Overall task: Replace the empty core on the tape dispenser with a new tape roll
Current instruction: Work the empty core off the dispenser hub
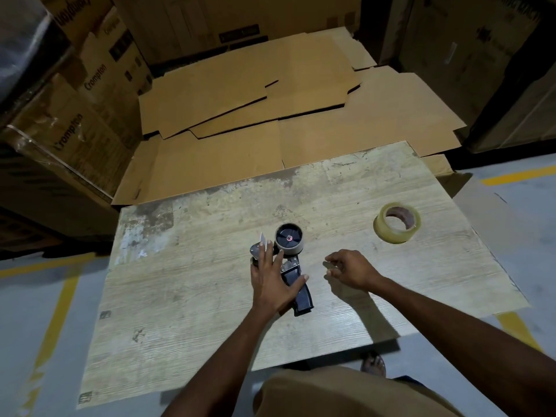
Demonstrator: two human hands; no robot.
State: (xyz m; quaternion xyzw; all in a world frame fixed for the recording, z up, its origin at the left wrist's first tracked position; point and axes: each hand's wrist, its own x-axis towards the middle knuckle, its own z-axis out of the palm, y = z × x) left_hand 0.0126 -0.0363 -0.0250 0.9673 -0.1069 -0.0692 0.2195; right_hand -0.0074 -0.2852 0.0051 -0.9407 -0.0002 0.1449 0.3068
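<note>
Counter (pixel 180 296) of scuffed wood-grain bears one black plastic tape dispenser (pixel 302 299) and one glossy clear tape roll (pixel 396 222). The left hand (pixel 270 281) has straight fingers (pixel 263 251) pressing the dispenser; the right hand (pixel 350 270) is loosely curled and empty.

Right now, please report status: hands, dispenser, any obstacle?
Left hand flat on tape dispenser, pressing it down. Right hand loosely curled, holding nothing. Empty core on dispenser; new tape roll apart on table. Nothing between right hand and roll.

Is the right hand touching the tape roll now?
Apart. In the head view a strip of bare table lies between the right hand and the tape roll.
</note>
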